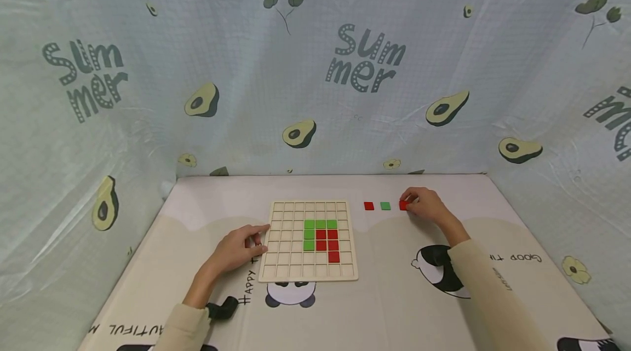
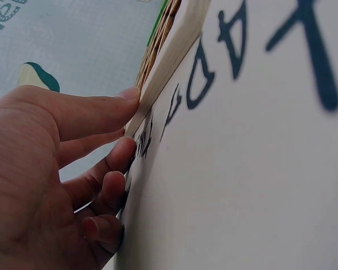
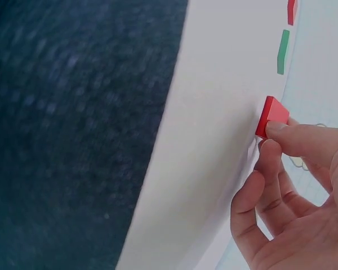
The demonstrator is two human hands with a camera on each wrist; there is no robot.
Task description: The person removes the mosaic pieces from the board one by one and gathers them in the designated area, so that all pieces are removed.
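Note:
A pale wooden grid board (image 1: 286, 269) lies on the table with green tiles (image 1: 309, 234) and red tiles (image 1: 333, 256) in some of its cells. At its left side, my left hand (image 1: 239, 248) touches the edge with thumb and index fingertips; the other fingers are loosely bent, as the left wrist view shows. To the right of the board, my right hand (image 1: 428, 206) pinches a red square tile (image 3: 268, 117) between thumb and fingers. The tile looks tilted in the right wrist view, close over the tabletop.
Between the board and my right hand, a red tile (image 1: 368, 206) and a green tile (image 1: 385, 206) lie in a row. The table cover (image 1: 384, 307) bears panda drawings and lettering. A curtain (image 1: 315, 165) with avocado prints hangs behind the table's far edge and along both sides.

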